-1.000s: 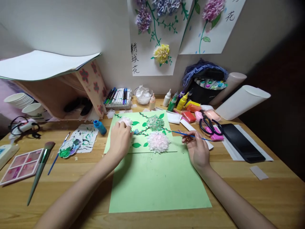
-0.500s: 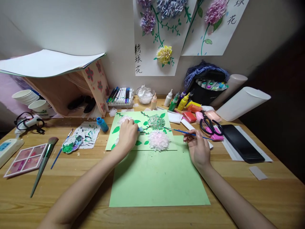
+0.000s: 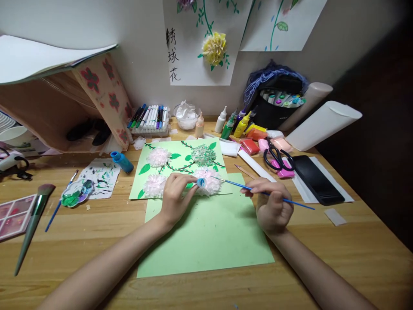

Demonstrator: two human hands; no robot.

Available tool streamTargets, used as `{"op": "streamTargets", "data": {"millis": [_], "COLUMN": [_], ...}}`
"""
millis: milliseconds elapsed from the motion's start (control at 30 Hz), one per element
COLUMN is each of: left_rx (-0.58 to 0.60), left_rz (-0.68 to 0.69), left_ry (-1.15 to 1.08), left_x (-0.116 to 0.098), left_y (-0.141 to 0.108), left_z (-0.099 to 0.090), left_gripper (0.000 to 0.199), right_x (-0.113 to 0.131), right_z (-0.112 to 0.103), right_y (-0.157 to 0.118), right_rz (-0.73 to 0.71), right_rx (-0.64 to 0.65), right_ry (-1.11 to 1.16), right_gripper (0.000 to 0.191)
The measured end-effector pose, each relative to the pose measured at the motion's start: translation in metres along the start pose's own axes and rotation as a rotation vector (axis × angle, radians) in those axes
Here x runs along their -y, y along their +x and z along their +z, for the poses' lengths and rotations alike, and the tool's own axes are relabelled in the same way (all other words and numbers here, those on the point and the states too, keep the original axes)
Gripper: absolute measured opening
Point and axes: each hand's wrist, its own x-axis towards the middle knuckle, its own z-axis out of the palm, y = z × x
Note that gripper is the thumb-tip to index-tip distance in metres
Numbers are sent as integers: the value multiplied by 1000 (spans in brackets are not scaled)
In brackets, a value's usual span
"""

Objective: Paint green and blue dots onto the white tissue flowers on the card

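Note:
My left hand [image 3: 176, 196] pinches a small blue bottle cap [image 3: 200, 182], its opening facing me, over the lower edge of the flower picture [image 3: 137, 183]. In my right hand [image 3: 271, 202] is a thin blue paintbrush [image 3: 241, 185], its tip over the lower right pale pink flower [image 3: 211, 183], right of the cap. Two more pale pink flowers show at the picture's left, and a green-and-white one [image 3: 204, 155] at its upper right. A plain green sheet [image 3: 206, 241] lies in front, partly beneath the picture.
An uncapped blue bottle [image 3: 121, 162] stands tilted on the left, near a paint palette [image 3: 77, 192] and a large brush [image 3: 34, 228]. Markers [image 3: 150, 117] and paint bottles [image 3: 241, 125] line the back. Black scissors [image 3: 278, 157] and a phone [image 3: 318, 178] lie right.
My left hand has moved right and down with the cap, which now shows clearly. The brush tip has come down onto the lower right flower area. The camera view has shifted.

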Motion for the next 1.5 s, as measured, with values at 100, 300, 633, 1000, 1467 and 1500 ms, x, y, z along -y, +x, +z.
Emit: {"op": "streamTargets", "data": {"millis": [100,300,633,1000,1467,1500], "left_rx": [0,20,7,24,30,28], "left_rz": [-14,-33,-90,-84,-110,-109], "left_ry": [-8,-13,23,-5,6,8], "left_x": [1,1,4,1,0,0], "left_y": [-1,-1,-3,-2,-2,-2], "left_z": [1,1,2,1,2,2], "left_gripper": [13,16,14,16,15,15], "right_x": [2,4,-15,-47,-49,-49], "right_z": [-3,-5,-2,-5,-2,-2], "right_y": [-5,-7,10,13,13,13], "right_rz": [-100,-155,291,648,651,643], "right_rx": [123,324,-161,-164,-160,-156], "right_ry": [-55,-182,-49,25,37,35], "right_gripper": [31,25,33,42,41,41]}}
